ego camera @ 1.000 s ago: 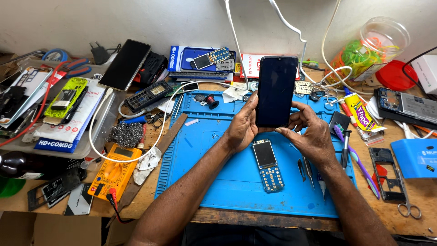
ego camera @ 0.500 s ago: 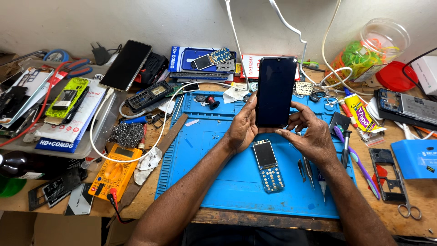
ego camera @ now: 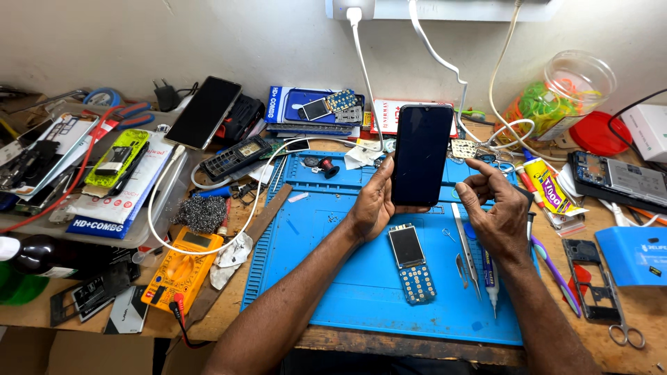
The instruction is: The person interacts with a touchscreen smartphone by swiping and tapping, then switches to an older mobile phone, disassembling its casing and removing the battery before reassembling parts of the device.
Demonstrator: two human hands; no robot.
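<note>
1. Hard to make out first: the smartphone [ego camera: 421,154] has a totally dark, glossy screen, so whether it's on or off you can't tell. Its back is hidden from this view, and its bottom edge sinks behind the left hand [ego camera: 373,203].
2. The left hand is wrapped around the phone's lower left edge, thumb up along the side, holding it upright above the blue mat [ego camera: 333,278], at about 12 o'clock from the mat's middle.
3. The right hand [ego camera: 495,208] sits at 3 o'clock of the phone with its fingers loosely curled and the index fingertip [ego camera: 471,164] pointing toward the right edge. It looks just off the glass, not gripping anything.
4. Compared to a second ago, the right hand has let go of the phone's lower right corner. The left hand hasn't budged, and the phone stays upright.
5. Textures: the mat is rubbery with ridged compartments along its top. Under the phone at 6 o'clock lies a bare keypad phone board [ego camera: 411,262] with a small screen and dotted blue contacts.
6. At 4 o'clock there are shiny metal tweezers [ego camera: 464,248] and a slim glue tube [ego camera: 490,276] on the mat.
7. The yellow multimeter [ego camera: 182,269] sits at 8 o'clock on the worn wooden counter [ego camera: 653,326], and both forearms are cut off by the bottom edge.
</note>
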